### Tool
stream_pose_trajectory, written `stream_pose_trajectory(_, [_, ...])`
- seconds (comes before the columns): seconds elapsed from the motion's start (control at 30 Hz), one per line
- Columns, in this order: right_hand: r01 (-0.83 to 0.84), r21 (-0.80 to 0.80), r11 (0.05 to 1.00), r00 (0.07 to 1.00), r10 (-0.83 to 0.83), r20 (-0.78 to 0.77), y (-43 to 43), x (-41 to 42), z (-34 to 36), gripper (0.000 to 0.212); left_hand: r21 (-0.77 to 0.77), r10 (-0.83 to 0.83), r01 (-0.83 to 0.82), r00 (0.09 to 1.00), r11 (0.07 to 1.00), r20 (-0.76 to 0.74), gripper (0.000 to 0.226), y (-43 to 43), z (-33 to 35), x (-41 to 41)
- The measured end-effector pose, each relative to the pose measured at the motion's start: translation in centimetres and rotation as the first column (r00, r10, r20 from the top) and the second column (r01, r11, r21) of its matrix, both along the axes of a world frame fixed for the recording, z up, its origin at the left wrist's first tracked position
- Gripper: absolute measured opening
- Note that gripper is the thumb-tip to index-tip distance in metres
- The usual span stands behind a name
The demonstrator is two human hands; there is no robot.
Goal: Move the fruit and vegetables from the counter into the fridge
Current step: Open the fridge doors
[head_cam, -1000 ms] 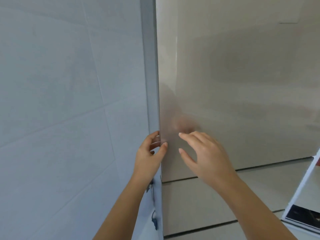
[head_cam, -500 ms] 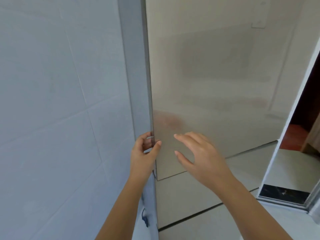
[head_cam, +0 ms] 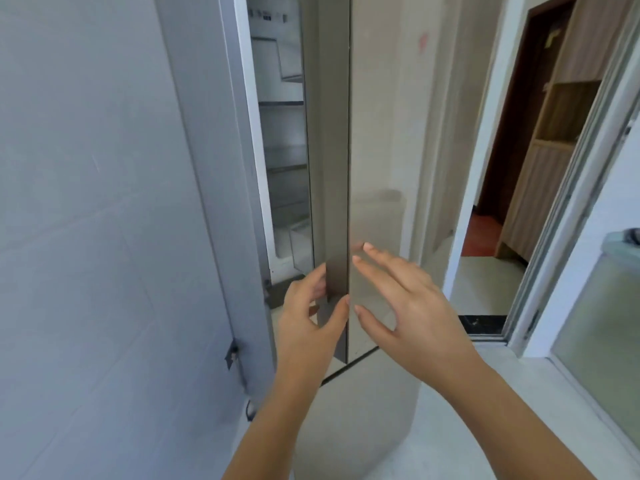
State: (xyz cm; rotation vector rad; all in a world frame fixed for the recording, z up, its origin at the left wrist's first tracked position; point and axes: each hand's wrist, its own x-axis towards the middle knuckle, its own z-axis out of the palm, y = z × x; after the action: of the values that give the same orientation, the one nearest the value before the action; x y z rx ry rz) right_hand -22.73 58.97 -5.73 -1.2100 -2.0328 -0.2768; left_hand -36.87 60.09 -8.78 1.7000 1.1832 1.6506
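Note:
The tall silver fridge door (head_cam: pixel 377 150) stands partly open in the middle of the view. My left hand (head_cam: pixel 311 313) grips its left edge low down, fingers behind the edge and thumb on the front. My right hand (head_cam: pixel 405 303) hovers with spread, straight fingers just in front of the door's face, holding nothing. Through the gap I see the fridge interior (head_cam: pixel 284 150) with white walls and glass shelves. No fruit or vegetables are in view.
A pale tiled wall (head_cam: pixel 86 220) fills the left side, close to the fridge's grey side panel (head_cam: pixel 221 168). To the right are a white door frame (head_cam: pixel 464 202), a doorway to a room with a wooden cabinet (head_cam: pixel 554 133), and a sliding glass window (head_cam: pixel 606 323).
The fridge door has swung open toward me and to the right, exposing the shelves inside. My left hand stayed on the door's edge; my right hand stayed beside it.

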Motion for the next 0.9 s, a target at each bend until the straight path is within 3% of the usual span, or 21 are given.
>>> stream_pose_trajectory(0.67, [0.445, -0.020, 0.895, 0.895, -0.445, 0.007, -14.2, 13.5, -1.7, 0.054, 0.082, -0.413, 0.422, 0.904, 0.903, -0.111, 0.049, -8.9, -0.9, 14.2])
stream_pose_trajectory(0.77, [0.507, 0.033, 0.862, 0.862, -0.507, 0.008, -15.4, 15.1, -1.5, 0.050, 0.143, -0.389, 0.429, 0.889, 0.892, -0.241, 0.048, -9.5, -0.5, 15.6])
stream_pose_trajectory(0.9, [0.511, 0.095, 0.854, 0.858, -0.514, 0.006, -16.1, 16.1, -1.2, 0.045, 0.313, -0.188, 0.316, 0.907, 0.896, -0.377, 0.040, -9.6, 0.2, 15.9])
